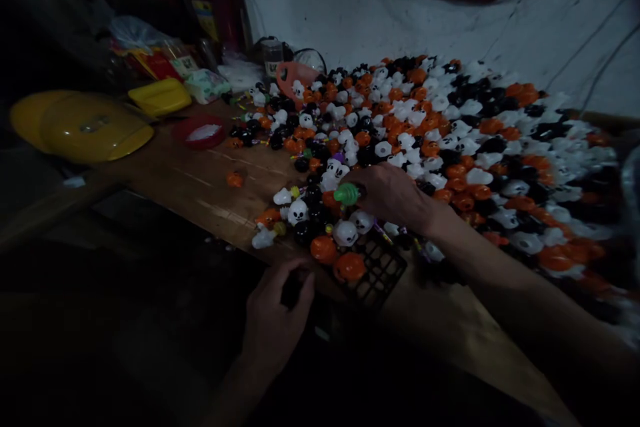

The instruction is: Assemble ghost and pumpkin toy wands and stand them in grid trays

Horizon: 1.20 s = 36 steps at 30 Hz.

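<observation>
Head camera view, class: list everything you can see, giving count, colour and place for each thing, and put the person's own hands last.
toy heap: too many to count, orange, white and black, right half of table
green piece: one, green, at right hand's fingertips
black grid tray: one, black, table's near edge
table: one, brown wood, centre
red dish: one, red, left of heap
yellow lids: two or so, yellow, far left
yellow box: one, yellow, back left
left hand: near table edge, holding something dark
right hand: on the heap

Dim room, white wall (350, 7), wooden table (190, 180), dark floor
</observation>
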Motion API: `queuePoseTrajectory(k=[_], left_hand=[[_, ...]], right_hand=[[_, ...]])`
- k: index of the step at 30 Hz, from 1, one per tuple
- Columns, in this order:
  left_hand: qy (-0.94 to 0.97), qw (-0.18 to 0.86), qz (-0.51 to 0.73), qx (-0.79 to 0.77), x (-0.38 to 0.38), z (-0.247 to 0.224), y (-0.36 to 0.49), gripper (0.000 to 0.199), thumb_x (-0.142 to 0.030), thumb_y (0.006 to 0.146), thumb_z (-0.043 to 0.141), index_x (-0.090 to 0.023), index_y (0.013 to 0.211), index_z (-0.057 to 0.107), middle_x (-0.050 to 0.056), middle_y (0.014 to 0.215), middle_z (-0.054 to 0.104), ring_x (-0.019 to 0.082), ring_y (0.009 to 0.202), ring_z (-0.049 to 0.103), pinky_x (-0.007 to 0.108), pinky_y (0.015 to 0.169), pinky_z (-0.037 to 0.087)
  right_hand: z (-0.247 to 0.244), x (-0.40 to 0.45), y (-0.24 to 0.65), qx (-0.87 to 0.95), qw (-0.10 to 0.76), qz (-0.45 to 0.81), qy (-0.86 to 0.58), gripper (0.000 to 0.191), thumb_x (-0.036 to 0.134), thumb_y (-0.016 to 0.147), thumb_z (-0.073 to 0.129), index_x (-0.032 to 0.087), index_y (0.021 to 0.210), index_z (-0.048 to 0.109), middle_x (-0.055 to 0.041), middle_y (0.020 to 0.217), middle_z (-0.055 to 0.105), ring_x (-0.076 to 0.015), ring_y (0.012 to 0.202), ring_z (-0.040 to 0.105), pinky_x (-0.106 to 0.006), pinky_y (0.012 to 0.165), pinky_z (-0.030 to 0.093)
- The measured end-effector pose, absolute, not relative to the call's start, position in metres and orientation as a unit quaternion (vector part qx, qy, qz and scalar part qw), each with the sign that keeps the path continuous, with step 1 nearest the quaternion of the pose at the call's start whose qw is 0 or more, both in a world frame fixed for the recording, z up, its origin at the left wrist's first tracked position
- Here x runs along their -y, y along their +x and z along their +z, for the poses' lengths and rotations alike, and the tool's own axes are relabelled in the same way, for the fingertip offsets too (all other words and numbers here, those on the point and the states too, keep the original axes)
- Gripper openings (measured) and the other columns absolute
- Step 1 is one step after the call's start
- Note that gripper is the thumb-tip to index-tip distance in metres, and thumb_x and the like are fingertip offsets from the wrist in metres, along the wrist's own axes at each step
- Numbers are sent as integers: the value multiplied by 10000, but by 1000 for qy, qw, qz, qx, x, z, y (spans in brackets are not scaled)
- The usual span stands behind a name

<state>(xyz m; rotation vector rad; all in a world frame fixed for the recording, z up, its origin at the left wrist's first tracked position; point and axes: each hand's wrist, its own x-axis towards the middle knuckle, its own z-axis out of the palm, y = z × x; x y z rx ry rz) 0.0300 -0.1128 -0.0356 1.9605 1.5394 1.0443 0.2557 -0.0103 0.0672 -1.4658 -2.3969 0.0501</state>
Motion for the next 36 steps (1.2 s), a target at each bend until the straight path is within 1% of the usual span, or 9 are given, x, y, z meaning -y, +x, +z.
queuePoseTrajectory(k=[3, 5, 8, 13, 16, 19, 26, 32, 36], left_hand=[[700, 237, 390, -549, 108, -39, 37, 199, -288, 836, 568, -216, 1019, 597, 11, 936, 678, 159, 843, 637, 265, 766, 502], [683, 253, 409, -550, 106, -40, 36, 220, -280, 829, 586, -223, 1042, 581, 2, 946, 673, 148, 848, 637, 261, 783, 500], [681, 269, 422, -534, 105, -36, 31, 244, -255, 825, 601, -244, 1066, 573, -19, 942, 670, 124, 839, 637, 238, 782, 498], [724, 177, 447, -494, 99, -18, 37, 364, -217, 791, 645, -245, 1149, 584, -18, 914, 666, 110, 785, 630, 220, 766, 498], [755, 175, 426, -467, 94, -11, 42, 328, -200, 796, 644, -252, 1118, 609, -19, 945, 676, 107, 794, 629, 212, 763, 499], [778, 174, 407, -446, 90, -10, 42, 332, -192, 796, 648, -260, 1118, 604, -19, 976, 676, 107, 816, 633, 208, 774, 500], [815, 97, 393, -413, 84, -16, 33, 298, -189, 787, 661, -226, 1070, 576, -14, 911, 685, 94, 737, 648, 189, 729, 506], [790, 92, 363, -486, 79, -6, 30, 247, -281, 824, 598, -238, 1066, 590, -38, 782, 687, 104, 677, 656, 195, 666, 507], [784, 89, 290, -541, 65, 24, 39, 351, -424, 851, 534, -301, 1178, 571, -79, 594, 624, 94, 513, 609, 196, 542, 463]], right_hand=[[61, 39, 270, 770, 304, 36, -560, 293, 103, 751, 532, 174, 1005, 661, -35, 753, 672, -159, 628, 609, -223, 522, 395], [47, 66, 280, 708, 374, 82, -593, 161, 149, 793, 508, 164, 865, 652, -20, 681, 631, -133, 564, 567, -211, 484, 391], [10, 102, 281, 689, 336, 210, -607, 175, 199, 807, 498, 171, 664, 595, -13, 598, 589, -132, 526, 533, -221, 479, 407], [-40, 113, 241, 612, 393, 310, -612, 157, 147, 767, 491, 157, 801, 644, -24, 737, 643, -178, 745, 611, -248, 650, 476], [-44, 102, 225, 603, 410, 334, -597, 174, 112, 741, 488, 156, 793, 649, -6, 704, 629, -164, 725, 591, -218, 602, 444], [-44, 98, 222, 567, 477, 326, -588, 131, 140, 755, 509, 163, 789, 633, -3, 740, 637, -149, 709, 579, -213, 603, 437], [-41, 97, 213, 496, 566, 365, -549, 156, 214, 790, 575, 172, 929, 630, -12, 839, 664, -143, 737, 599, -223, 645, 468], [-40, 96, 213, 520, 530, 375, -555, 298, 145, 772, 577, 207, 1049, 667, -35, 1018, 699, -182, 895, 651, -253, 751, 501], [-40, 99, 214, 526, 488, 319, -619, 293, 116, 762, 548, 202, 1007, 684, -31, 960, 718, -191, 840, 666, -267, 718, 498]])
